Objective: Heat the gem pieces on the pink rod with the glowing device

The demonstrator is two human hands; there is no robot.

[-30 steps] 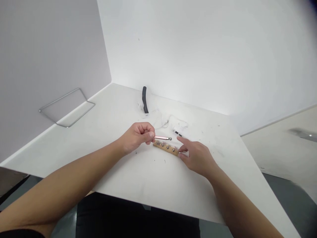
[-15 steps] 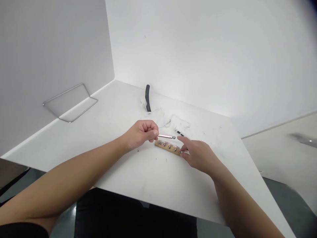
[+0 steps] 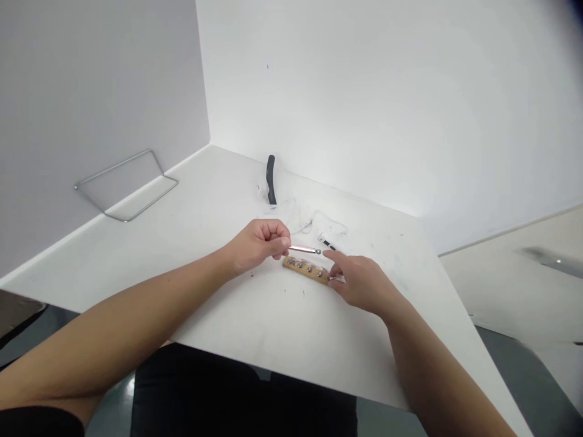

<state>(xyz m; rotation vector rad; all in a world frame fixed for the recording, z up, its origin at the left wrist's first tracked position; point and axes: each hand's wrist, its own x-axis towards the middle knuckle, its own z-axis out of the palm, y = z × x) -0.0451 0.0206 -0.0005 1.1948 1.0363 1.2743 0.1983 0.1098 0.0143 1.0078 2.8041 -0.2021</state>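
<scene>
The small tan wooden block (image 3: 306, 269), rectangular and fitted with a row of round silver metal studs along its top face, is laid flat on the white tabletop (image 3: 273, 328) between the two hands, its long axis running from upper left to lower right. The right hand (image 3: 359, 280) is rested at the block's lower-right end, the fingers loosely curled and the forefinger extended along the block's far edge; contact with that end is apparent, but a closed grasp cannot be confirmed. The left hand (image 3: 259, 244) is closed into a fist around the slim pink-and-silver metal rod (image 3: 304, 249), which is pinched between thumb and fingertips. The rod is held nearly level just above the block's far side, its small dark rounded tip directed toward the right forefinger. Beyond the hands, a tangle of thin white cable (image 3: 314, 223) is lain on the tabletop, with a black curved handle (image 3: 271, 179) farther back near the white wall. A bent silver wire frame (image 3: 127, 185) is set well apart at the far left.
</scene>
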